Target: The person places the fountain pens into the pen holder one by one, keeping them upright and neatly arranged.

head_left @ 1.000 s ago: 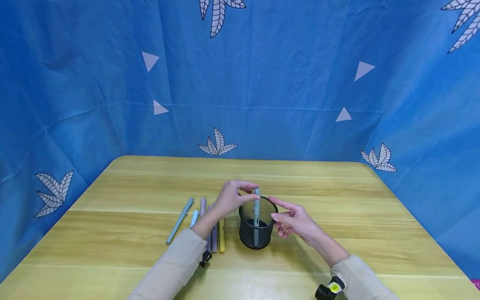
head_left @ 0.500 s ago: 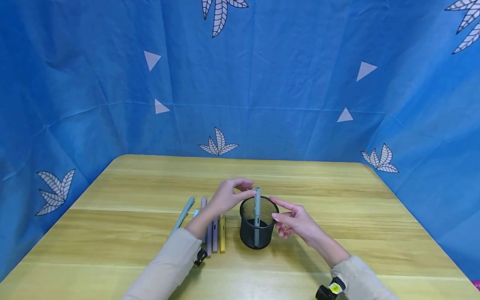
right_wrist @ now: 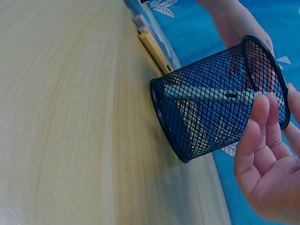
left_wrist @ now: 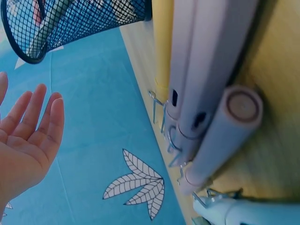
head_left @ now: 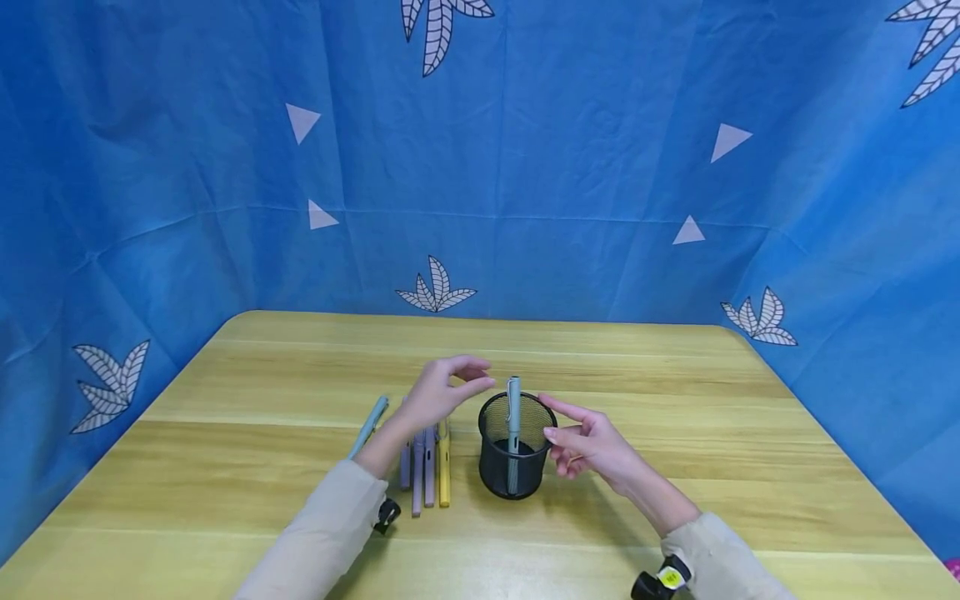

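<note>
1 teal-grey pen point(head_left: 513, 415) upright in black mesh cup point(head_left: 531, 468) in grip of right hand point(head_left: 588, 442), left hand point(head_left: 442, 392) loose.

the pen cup point(head_left: 491, 477) is black wire mesh, rough-looking across the weave, with a smooth metal-looking rim. the grey-green pen point(head_left: 514, 417), purple pens point(left_wrist: 215, 56) and yellow pen point(left_wrist: 163, 42) look like smooth plastic, nearly matt; their bent wire clips point(left_wrist: 152, 95) are shiny metal. the tabletop point(head_left: 675, 467) is smooth, wood-grained and faintly glossy. the backdrop point(head_left: 585, 150) is creased, printed cloth, mostly matt; the sleeves point(head_left: 322, 508) are matt cloth.
</note>
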### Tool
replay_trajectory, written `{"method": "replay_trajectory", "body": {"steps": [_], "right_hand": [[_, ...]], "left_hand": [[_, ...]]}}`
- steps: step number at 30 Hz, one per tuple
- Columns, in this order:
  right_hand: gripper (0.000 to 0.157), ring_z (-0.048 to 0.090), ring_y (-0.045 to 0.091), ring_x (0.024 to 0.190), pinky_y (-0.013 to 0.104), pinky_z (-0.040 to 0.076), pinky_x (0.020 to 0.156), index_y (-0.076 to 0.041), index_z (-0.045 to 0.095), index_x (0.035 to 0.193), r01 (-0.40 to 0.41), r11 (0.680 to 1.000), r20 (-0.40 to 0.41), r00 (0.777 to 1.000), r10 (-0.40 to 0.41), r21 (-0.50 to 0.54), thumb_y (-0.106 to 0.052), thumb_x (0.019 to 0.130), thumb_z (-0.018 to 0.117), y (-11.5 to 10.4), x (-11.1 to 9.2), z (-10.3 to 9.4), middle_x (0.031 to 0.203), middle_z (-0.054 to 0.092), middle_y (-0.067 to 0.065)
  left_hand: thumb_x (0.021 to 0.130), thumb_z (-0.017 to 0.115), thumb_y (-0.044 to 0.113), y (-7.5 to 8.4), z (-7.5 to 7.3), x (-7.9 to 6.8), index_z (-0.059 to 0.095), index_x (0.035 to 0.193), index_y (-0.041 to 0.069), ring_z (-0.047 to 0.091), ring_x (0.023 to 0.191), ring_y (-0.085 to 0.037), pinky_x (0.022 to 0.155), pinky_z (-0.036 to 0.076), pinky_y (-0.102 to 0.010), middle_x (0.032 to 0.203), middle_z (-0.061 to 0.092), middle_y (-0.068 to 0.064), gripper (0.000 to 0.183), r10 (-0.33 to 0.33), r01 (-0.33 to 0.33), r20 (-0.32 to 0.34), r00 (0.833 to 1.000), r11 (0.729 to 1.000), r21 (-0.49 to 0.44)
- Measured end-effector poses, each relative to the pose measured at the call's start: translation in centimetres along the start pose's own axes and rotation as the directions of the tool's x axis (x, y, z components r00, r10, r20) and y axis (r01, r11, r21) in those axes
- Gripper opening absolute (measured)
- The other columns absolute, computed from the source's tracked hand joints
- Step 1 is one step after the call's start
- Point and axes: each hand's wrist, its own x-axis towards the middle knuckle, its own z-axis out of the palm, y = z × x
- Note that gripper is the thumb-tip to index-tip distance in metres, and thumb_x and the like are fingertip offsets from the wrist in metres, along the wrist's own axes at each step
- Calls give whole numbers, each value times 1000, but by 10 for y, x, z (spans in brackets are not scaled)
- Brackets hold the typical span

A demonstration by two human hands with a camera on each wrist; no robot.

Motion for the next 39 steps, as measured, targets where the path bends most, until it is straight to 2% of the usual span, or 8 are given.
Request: {"method": "replay_trajectory", "body": {"steps": [12, 20, 27, 33, 39], "right_hand": [[62, 55, 12, 49, 22, 45, 46, -7, 23, 141, -17, 999, 5, 1000, 17, 30, -10, 88, 55, -1, 0, -1, 63, 59, 5], [63, 55, 12, 50, 21, 46, 46, -4, 24, 140, -10, 1000, -4, 1000, 10, 0, -10, 87, 57, -3, 3, -1, 64, 59, 5], [63, 55, 11, 49, 22, 46, 46, -2, 25, 140, -15, 1000, -3, 1000, 15, -6, -9, 87, 58, -6, 2, -1, 63, 58, 4], [64, 54, 12, 49, 22, 46, 47, -1, 25, 139, -21, 1000, -1, 1000, 21, -5, -8, 86, 59, -6, 3, -2, 63, 57, 4], [62, 55, 12, 49, 23, 47, 47, -2, 26, 140, -37, 999, -8, 999, 37, -4, -6, 86, 57, -5, 3, -2, 63, 58, 4]], "left_hand": [[87, 59, 27, -10, -14, -7, 61, 110, 8, 56, 87, -14, 72, 48, -30, 94, 63, 0, 31, -9, 9, -16, 1000, 1000, 27], [86, 60, 25, -11, -24, -10, 62, 108, 7, 56, 86, -14, 74, 48, -31, 93, 63, 0, 29, -26, 26, -10, 1000, 999, 46], [86, 60, 23, -16, -30, -16, 62, 107, 3, 57, 83, -15, 71, 48, -29, 92, 64, -2, 29, -4, 4, 3, 1000, 998, 61], [86, 60, 25, -19, -35, -22, 63, 107, 6, 56, 84, -14, 71, 48, -30, 92, 64, -1, 29, -36, 37, -14, 999, 997, 66], [87, 60, 24, -23, -44, -27, 62, 107, 4, 56, 84, -16, 69, 48, -30, 92, 63, -2, 28, -38, 40, -22, 999, 996, 80]]}}
